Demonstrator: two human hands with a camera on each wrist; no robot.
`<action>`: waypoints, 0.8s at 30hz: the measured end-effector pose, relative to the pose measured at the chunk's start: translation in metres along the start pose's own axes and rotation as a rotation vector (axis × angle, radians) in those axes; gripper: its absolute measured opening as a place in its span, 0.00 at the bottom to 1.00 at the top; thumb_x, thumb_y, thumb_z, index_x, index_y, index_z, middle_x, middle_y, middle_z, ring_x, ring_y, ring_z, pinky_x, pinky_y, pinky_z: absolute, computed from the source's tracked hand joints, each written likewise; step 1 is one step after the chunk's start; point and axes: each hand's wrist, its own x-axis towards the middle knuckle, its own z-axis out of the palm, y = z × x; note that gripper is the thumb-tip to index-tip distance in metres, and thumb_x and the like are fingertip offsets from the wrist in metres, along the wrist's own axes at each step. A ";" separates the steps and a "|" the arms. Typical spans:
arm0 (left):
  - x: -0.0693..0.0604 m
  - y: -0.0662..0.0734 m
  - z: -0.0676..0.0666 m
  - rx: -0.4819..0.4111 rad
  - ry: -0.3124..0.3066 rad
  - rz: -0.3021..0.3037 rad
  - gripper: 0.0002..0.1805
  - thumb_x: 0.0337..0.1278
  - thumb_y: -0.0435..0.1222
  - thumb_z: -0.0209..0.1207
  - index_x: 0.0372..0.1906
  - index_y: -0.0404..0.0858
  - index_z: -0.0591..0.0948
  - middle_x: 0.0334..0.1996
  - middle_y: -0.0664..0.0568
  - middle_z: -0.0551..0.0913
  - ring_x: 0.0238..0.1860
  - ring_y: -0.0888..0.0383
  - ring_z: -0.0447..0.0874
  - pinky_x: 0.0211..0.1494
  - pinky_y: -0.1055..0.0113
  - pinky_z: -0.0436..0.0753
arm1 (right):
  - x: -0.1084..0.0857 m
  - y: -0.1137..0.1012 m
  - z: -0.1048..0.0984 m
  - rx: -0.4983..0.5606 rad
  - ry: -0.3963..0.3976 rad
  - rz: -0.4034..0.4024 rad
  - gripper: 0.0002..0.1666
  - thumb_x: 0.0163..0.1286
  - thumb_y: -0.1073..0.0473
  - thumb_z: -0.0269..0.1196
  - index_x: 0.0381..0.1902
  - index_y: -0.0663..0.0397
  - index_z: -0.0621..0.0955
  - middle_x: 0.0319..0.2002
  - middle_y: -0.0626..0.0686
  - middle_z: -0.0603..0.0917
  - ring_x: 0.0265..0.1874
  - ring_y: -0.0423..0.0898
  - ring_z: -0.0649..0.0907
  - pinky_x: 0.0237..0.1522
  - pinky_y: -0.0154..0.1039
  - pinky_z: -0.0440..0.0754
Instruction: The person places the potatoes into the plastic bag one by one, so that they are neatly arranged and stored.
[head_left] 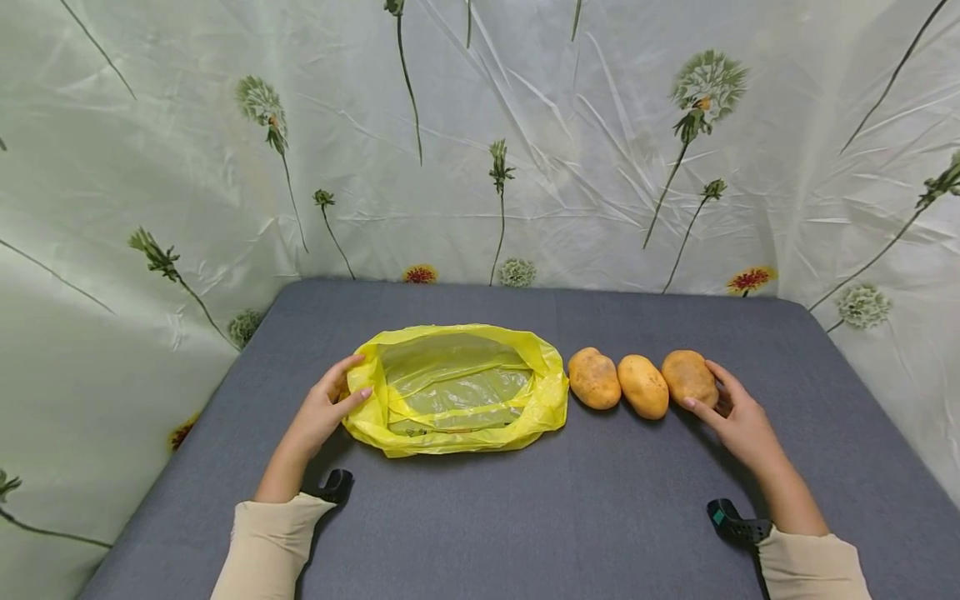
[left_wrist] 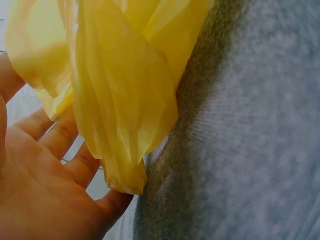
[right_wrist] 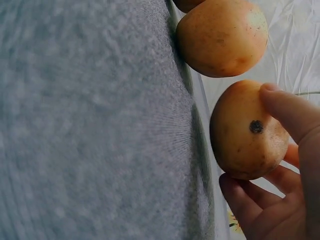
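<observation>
A yellow plastic bag (head_left: 555, 400) stands with its mouth wide apart on the grey table. My left hand (head_left: 318, 417) is at the bag's left end, thumb and fingers at its rim; in the left wrist view the hand (left_wrist: 45, 175) lies beside the yellow plastic (left_wrist: 125, 90). Three potatoes form a row right of the bag: one (head_left: 595, 379) by its right end, a middle one (head_left: 642, 387) and a right one (head_left: 688, 377). My right hand (head_left: 742, 425) holds the right potato, and the right wrist view shows thumb and fingers around this dark-spotted potato (right_wrist: 245, 140).
The grey table (head_left: 525, 517) reaches back to a pale curtain (head_left: 450, 183) with a flower print, which also hangs along both sides. Black bands with mounts are on both wrists, the left one (head_left: 337, 486) and the right one (head_left: 735, 523).
</observation>
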 end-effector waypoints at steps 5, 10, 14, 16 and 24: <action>0.004 -0.016 -0.001 -0.005 -0.006 -0.004 0.33 0.57 0.34 0.57 0.66 0.38 0.58 0.59 0.39 0.64 0.46 0.55 0.65 0.42 0.72 0.69 | 0.001 -0.002 0.000 0.021 0.055 -0.004 0.40 0.60 0.62 0.62 0.65 0.65 0.57 0.53 0.77 0.66 0.45 0.69 0.72 0.34 0.15 0.64; 0.004 -0.018 -0.001 -0.004 -0.001 0.004 0.33 0.56 0.36 0.58 0.66 0.39 0.59 0.58 0.39 0.65 0.45 0.54 0.66 0.41 0.71 0.70 | 0.002 -0.006 0.000 0.031 0.097 -0.025 0.41 0.58 0.63 0.64 0.66 0.61 0.58 0.56 0.73 0.65 0.46 0.69 0.71 0.36 0.15 0.64; 0.004 -0.017 -0.001 -0.004 -0.003 0.005 0.33 0.56 0.36 0.58 0.66 0.39 0.59 0.58 0.38 0.65 0.46 0.55 0.66 0.41 0.72 0.71 | 0.003 -0.009 0.000 0.005 0.117 -0.046 0.42 0.57 0.63 0.64 0.67 0.59 0.58 0.56 0.72 0.66 0.46 0.68 0.72 0.37 0.15 0.64; 0.004 -0.018 -0.001 0.001 -0.007 0.003 0.33 0.57 0.35 0.57 0.66 0.39 0.58 0.58 0.38 0.65 0.46 0.56 0.66 0.41 0.72 0.70 | 0.004 -0.012 0.000 -0.011 0.118 -0.055 0.42 0.58 0.62 0.64 0.66 0.59 0.58 0.56 0.71 0.67 0.46 0.67 0.72 0.37 0.15 0.63; 0.005 -0.020 0.000 -0.018 -0.006 -0.009 0.33 0.56 0.32 0.57 0.66 0.38 0.58 0.59 0.38 0.64 0.47 0.54 0.65 0.42 0.72 0.70 | 0.009 -0.021 0.001 -0.052 0.126 -0.109 0.42 0.57 0.60 0.66 0.66 0.62 0.59 0.54 0.71 0.69 0.46 0.65 0.73 0.39 0.14 0.61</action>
